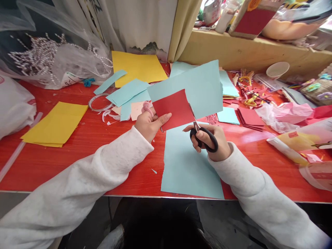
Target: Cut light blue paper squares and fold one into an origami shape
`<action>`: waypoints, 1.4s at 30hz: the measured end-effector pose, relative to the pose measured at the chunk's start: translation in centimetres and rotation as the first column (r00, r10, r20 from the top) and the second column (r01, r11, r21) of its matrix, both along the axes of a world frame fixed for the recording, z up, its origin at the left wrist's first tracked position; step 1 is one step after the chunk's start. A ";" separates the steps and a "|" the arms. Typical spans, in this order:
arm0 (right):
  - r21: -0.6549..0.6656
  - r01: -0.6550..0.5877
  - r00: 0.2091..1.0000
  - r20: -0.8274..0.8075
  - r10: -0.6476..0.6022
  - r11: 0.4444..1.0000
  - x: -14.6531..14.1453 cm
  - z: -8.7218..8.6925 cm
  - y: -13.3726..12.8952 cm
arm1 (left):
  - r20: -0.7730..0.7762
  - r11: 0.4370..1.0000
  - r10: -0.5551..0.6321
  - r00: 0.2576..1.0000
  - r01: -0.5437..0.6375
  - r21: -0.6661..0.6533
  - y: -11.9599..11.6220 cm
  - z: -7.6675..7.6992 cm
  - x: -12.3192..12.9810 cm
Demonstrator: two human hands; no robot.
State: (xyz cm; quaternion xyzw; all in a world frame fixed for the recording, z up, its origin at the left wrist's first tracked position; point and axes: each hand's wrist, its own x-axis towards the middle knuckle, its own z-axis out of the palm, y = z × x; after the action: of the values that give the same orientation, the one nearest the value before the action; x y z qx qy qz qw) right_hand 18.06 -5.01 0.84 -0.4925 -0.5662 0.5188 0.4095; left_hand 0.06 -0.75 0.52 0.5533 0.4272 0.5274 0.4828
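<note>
Red paper [172, 110] is lying against a larger light-blue sheet [204, 86], both being held above the table [140, 180]. The left hand [147, 124] is gripping the pair at the lower left, its thumb pressing on the red face while the other fingers are partly hiding behind. The right hand [221, 143] is closing around the black-handled scissors [215, 142], whose blades are pointing up along the red piece's right edge; how far they are opening, I cannot tell. The step in hand seems to be trimming the blue to the red piece's outline, the red probably serving as a guide. Continuing the cut would be calling for a firm pinch, so that neither layer is slipping, and for blades running close to the red edge without nicking it. Beneath the hands, another blue sheet [190, 166] is resting on the table, while yellow sheets [55, 122] are lying off to the left.
</note>
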 end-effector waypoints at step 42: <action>0.087 0.131 0.990 0.037 -0.135 0.988 -0.9 -0.6 -0.3 | -0.081 0.997 -0.054 0.995 0.050 -0.057 -0.7 0.7 0.1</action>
State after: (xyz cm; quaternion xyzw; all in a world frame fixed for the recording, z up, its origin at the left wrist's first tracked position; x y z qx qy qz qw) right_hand 17.19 -5.28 0.19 -0.5225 -0.5622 0.4553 0.4513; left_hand 0.17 -1.42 1.17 0.5722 0.4466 0.4795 0.4931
